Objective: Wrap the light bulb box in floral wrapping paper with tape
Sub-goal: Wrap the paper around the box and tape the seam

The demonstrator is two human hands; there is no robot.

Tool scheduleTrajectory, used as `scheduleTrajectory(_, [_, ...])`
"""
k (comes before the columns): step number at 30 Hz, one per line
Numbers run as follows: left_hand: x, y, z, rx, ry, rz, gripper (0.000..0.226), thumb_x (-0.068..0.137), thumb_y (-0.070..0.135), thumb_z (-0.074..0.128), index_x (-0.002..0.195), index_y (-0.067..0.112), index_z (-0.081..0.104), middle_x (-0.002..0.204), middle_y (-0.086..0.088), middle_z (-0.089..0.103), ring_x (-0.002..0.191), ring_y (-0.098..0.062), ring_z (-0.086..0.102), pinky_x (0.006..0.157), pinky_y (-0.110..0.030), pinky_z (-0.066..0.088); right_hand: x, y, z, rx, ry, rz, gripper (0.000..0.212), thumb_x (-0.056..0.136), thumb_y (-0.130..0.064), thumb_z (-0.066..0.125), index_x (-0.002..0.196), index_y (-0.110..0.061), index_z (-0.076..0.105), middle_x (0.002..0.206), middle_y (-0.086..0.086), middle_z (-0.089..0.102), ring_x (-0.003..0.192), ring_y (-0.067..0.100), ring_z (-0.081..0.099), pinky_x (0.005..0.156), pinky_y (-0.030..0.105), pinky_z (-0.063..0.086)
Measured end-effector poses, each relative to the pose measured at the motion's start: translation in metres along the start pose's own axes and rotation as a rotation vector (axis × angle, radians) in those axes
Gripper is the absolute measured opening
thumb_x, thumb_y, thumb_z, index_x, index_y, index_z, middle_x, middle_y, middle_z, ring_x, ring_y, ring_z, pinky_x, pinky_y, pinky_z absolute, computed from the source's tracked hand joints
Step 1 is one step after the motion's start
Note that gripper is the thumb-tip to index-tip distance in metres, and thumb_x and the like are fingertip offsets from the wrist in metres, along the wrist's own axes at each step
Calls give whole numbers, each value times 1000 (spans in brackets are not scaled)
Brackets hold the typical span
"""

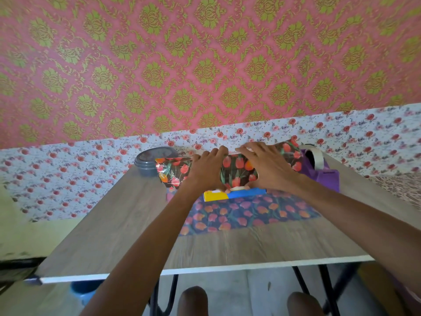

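A yellow and blue light bulb box lies on dark floral wrapping paper spread over the wooden table. The far part of the paper curves up and over the box toward me. My left hand and my right hand both press down on that folded flap, fingers over its far edge, side by side. Only the near lower strip of the box shows; the rest is hidden under paper and hands. A purple tape dispenser with a whitish tape roll stands just right of my right hand.
A grey lidded round container stands at the table's far left of the paper. The table's far edge meets a floral wall. A blue object lies on the floor under the near left corner. My knees show below the near edge.
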State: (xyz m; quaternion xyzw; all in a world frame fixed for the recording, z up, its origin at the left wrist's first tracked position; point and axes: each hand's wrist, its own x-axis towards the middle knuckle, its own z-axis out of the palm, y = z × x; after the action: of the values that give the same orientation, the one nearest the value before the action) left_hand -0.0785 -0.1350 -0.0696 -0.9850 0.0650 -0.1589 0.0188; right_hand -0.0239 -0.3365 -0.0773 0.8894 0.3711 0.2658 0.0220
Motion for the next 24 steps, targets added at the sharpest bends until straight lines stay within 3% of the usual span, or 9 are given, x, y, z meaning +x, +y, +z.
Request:
scheduleTrajectory(3, [1,0,2,73,40,-7,93,63,57,82,137,25,37,130,0,53,120,-30,51,101,-52,37,4,3,-1,-28,-132,5,105,68,-58,79,151,-22,26,150,3,37,134,26,40,105,44,40])
scheduleTrajectory(9, [6,0,9,78,41,-28,83,70,55,79,140,27,45,131,0,54,120,-30,50,98,-46,43,6,-3,5,-118,-147,-45,85,75,-49,77,146,-26,37,149,1,36,134,26,39,99,45,44])
scheduleTrajectory(17, [8,2,19,100,-9,-47,104,64,53,85,146,25,28,144,-4,35,135,-33,32,107,-53,35,35,-3,3,-149,-179,-67,101,62,-68,76,139,-13,42,132,8,45,117,27,48,87,41,51])
scheduleTrajectory(24, [-9,4,52,175,224,-53,105,57,62,84,141,24,35,141,1,42,128,-28,42,104,-48,35,19,-1,34,-111,-18,-13,103,50,-82,70,121,-11,48,124,8,47,107,27,45,84,42,45])
